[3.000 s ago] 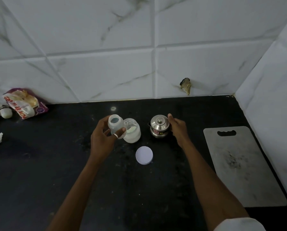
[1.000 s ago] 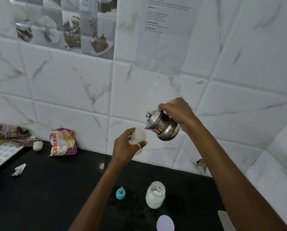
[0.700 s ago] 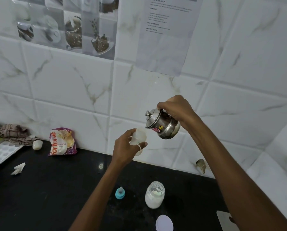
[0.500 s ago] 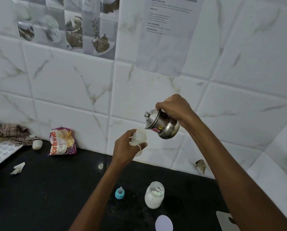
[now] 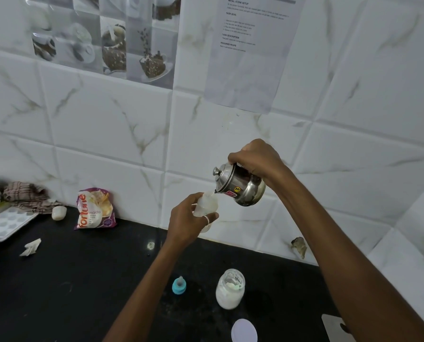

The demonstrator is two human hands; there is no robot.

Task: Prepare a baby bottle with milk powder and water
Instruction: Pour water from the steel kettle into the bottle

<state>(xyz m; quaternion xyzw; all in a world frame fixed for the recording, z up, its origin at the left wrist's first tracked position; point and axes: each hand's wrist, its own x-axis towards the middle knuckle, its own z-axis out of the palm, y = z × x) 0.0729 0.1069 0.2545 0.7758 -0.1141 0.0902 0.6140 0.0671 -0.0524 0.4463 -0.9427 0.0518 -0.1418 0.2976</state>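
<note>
Item: baby bottle (image 5: 206,205), gripped in left hand (image 5: 185,225), held above worktop (image 5: 70,292) back edge. Steel kettle (image 5: 239,186), clasped by right hand (image 5: 255,157), tilted, spout at bottle mouth. Advice: pour slowly, keep bottle upright.

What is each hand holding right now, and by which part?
The left hand grips the baby bottle round its body; the right hand holds the steel pot by its upper side.

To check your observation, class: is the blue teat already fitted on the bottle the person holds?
No, the teat stands on the counter, while the left hand holds the open bottle under the tilted pot.
</note>
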